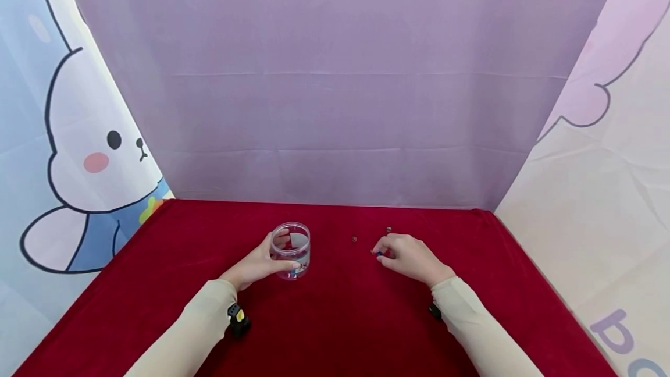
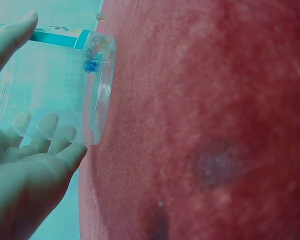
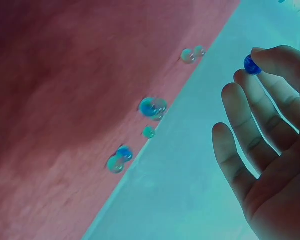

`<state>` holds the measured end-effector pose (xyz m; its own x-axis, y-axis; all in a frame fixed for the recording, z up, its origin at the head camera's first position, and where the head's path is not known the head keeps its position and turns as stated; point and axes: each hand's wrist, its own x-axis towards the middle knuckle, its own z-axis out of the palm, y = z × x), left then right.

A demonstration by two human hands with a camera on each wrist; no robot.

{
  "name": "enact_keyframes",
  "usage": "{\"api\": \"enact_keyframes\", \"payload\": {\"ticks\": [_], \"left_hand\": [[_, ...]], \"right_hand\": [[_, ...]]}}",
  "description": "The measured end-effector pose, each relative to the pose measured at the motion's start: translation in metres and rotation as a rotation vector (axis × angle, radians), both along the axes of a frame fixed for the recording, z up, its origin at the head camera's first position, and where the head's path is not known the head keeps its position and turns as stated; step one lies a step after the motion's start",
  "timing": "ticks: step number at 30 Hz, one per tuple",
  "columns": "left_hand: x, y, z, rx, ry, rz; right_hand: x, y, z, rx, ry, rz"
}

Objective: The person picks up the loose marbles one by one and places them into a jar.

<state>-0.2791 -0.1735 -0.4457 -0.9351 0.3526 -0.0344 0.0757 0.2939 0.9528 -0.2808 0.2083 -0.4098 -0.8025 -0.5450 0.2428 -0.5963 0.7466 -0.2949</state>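
Note:
My left hand point(image 1: 264, 263) grips a clear plastic jar point(image 1: 291, 251) with its thumb on the near side and fingers wrapped around the back. The jar stands upright on the red cloth, its mouth uncovered. Near its bottom, a blue marble point(image 2: 91, 66) and a few clear ones show through the wall in the left wrist view. To the right, my right hand point(image 1: 410, 258) pinches a dark blue marble point(image 3: 252, 65) between thumb and index finger, while the other fingers spread loosely. In the head view this marble is partly hidden by the fingers.
Several glass marbles point(image 3: 148, 132) lie on the red cloth point(image 1: 324, 330) near the right hand. One small marble point(image 1: 354, 239) sits between jar and right hand, another marble point(image 1: 389, 229) beyond the hand. A purple curtain point(image 1: 335, 86) closes off the back; printed cloths hang at both sides.

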Motion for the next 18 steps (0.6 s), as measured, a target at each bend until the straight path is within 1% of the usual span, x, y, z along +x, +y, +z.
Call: {"api": "enact_keyframes", "payload": {"ticks": [6, 12, 18], "left_hand": [[0.001, 0.0, 0.001, 0.004, 0.001, -0.001], [-0.001, 0.0, 0.0, -0.001, -0.006, -0.002], [-0.001, 0.0, 0.001, -0.004, -0.01, -0.001]], "right_hand": [[-0.003, -0.012, 0.002, -0.007, 0.002, 0.026], [-0.004, -0.024, 0.003, -0.025, 0.032, 0.073], [-0.004, -0.035, 0.004, -0.039, 0.028, 0.072]]}}
